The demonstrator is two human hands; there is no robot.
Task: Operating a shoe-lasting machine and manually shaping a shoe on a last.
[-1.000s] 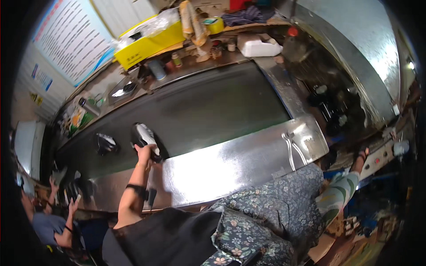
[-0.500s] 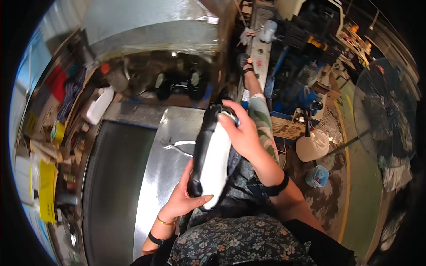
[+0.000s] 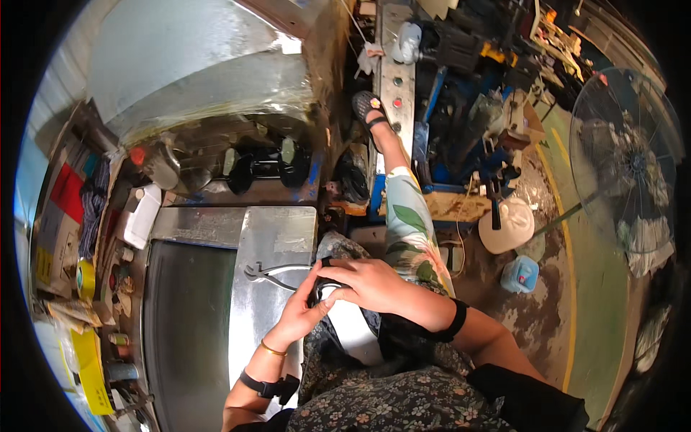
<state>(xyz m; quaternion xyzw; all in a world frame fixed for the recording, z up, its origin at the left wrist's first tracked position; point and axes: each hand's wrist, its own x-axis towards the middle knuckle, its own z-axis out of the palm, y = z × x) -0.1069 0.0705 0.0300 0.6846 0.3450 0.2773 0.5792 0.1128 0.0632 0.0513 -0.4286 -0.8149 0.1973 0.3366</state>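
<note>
The long white-and-black moulded piece [image 3: 344, 317] rests on the person's lap, just beside the steel worktable [image 3: 277, 237]; the right hand [image 3: 371, 282] curls closed over its upper end; the left hand [image 3: 306, 308] pinches its side; steadying both ends looks wise; metal pliers [image 3: 277, 273] lie nearby.

a cluttered workshop: steel workbench [image 3: 277, 237], stained concrete floor [image 3: 568, 302], standing fan [image 3: 626, 158] at right.

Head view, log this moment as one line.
left hand: grips black-and-white part | right hand: on its top | pliers: on metal table
</note>
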